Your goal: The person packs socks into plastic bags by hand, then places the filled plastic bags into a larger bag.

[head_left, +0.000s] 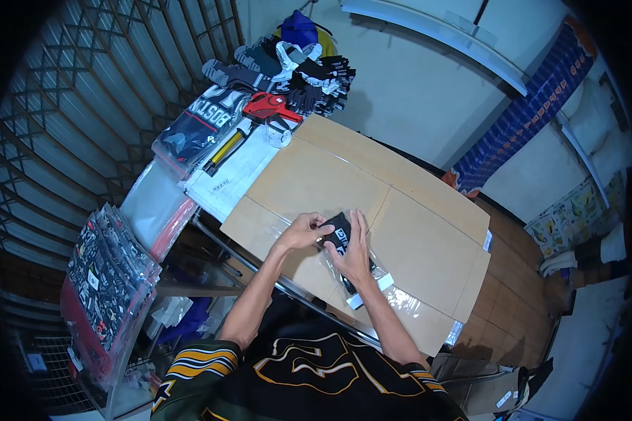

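Note:
A folded black sock [340, 235] with white lettering lies over the cardboard in front of me, partly in a clear plastic sleeve [331, 264]. At its upper left edge, my left hand [306, 231] pinches it between thumb and fingers. My right hand [353, 253] grips its right side, fingers stretched along the edge and thumb across the front. White strips show at the sleeve's lower end, near my right wrist. Part of the sock and sleeve is hidden by my right hand.
Flattened cardboard [428, 245] covers the table. At its far left are a red tape dispenser [270, 107], a yellow-and-black tool [227, 151], bagged dark clothing [202, 130] and a pile of socks [309, 77]. More packaged printed fabric [112, 281] hangs at left, beside a folding metal gate [105, 91].

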Demonstrator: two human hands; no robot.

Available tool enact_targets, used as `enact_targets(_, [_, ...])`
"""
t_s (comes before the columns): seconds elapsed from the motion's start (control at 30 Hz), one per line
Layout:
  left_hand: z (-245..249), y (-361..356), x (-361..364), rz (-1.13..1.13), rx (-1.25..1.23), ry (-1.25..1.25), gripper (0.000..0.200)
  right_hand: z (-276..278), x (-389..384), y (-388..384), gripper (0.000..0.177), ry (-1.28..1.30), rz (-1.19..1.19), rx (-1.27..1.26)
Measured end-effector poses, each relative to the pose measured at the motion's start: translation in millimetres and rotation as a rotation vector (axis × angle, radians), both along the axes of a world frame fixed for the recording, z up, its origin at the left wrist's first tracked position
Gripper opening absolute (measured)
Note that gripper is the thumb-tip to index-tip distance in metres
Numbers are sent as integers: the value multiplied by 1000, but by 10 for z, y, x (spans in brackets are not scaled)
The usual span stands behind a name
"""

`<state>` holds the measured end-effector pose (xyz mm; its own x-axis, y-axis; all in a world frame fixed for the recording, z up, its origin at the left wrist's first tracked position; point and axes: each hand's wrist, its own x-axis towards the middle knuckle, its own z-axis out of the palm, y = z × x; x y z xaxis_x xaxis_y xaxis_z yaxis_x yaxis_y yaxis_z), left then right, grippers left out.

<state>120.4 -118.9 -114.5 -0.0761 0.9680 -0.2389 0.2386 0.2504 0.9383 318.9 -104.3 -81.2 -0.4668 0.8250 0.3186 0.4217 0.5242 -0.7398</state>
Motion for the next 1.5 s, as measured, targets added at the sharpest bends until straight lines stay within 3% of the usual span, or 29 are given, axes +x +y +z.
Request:
enact_targets(0.17, [304,-365,46,138,-75,-375,25,66,-43,-85,111,47,-17,2])
enact_targets(0.33, [361,-1034,-132,271,49,-577,22,293,0,-59,107,-85,76,43])
enact_targets(0.4, [472,-1435,-227,449,46,-596,19,369,26,-75,99,-107,118,-416])
enact_targets(0.53, [485,-2405,-436,670,160,-741,35,294,-149,-300,79,11,256,-522])
enact_targets(0.63, [464,-3252,-498,793,205,-749,40,246,-459,-712,41,300,475,-1132])
enact_targets(0.73, [562,-4069,-386,943,265,-738,35,296,-845,-1408,32,205,594,-1209])
enact_targets(0.77, [589,-4337,-328,1010,290,-724,33,372,-971,-1627,24,95,649,-1149])
enact_targets(1.0, [621,-6104,159,1381,451,-636,24,483,-1767,-3221,22,-15,969,-1064])
enact_targets(1.07, [573,-6533,278,1512,364,-408,21,535,-1914,-3622,17,-112,1035,-1064])
enact_targets(1.13, [756,-6804,395,1636,414,-424,17,628,-2035,-4009,15,-167,1099,-1038])
enact_targets(1.2, [829,-7079,457,1721,413,-236,19,601,-2188,-4324,18,-117,1178,-1071])
enact_targets(1.3, [990,-7457,504,1830,377,-198,21,823,-2414,-4746,18,-160,1303,-1070])
enact_targets(1.4, [985,-7754,345,1898,551,-227,22,1091,-2686,-5084,20,-241,1397,-1058])
enact_targets(1.5, [1075,-8101,85,1942,517,-172,22,1206,-3033,-5407,23,-158,1513,-993])
